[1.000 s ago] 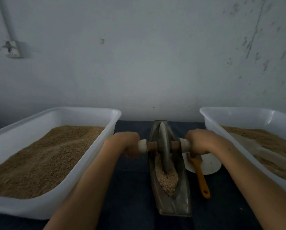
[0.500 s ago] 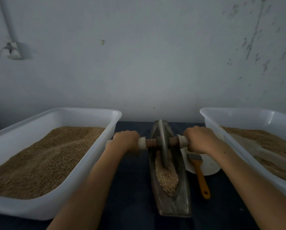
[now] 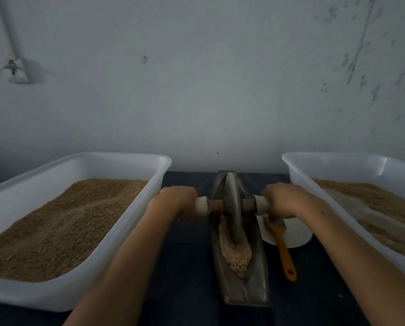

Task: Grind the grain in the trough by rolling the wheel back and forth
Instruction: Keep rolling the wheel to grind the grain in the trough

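Along trough, wheel nearer (slightly)

Dark table: two tubs, trough, brush, disc.

Two white tubs of brown grain: left tub, right tub. Orange-handled brush lying across a white lid. Dark tablecloth. Wall socket on stained wall
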